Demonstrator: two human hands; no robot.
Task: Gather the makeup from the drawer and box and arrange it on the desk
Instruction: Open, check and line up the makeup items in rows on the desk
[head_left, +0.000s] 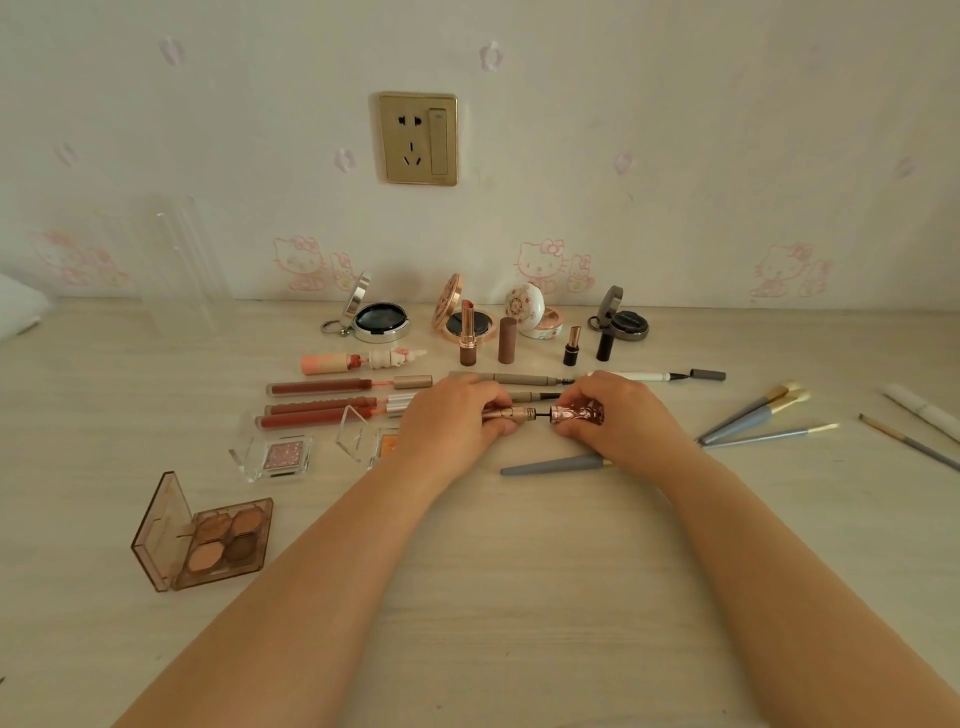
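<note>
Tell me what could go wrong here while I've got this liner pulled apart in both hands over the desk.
The wet tip of the liner, exposed between left hand and right hand, could mark the desk or your fingers. Your right forearm lies over the grey brush, so moving might roll it. The upright lipstick just beyond could topple if you reach forward.

Pale wood desk (519, 597): open compacts (382, 322), lipsticks (467, 335), lip-gloss tubes (322, 387), eyeshadow palette (208, 535), brushes (753, 415).
</note>
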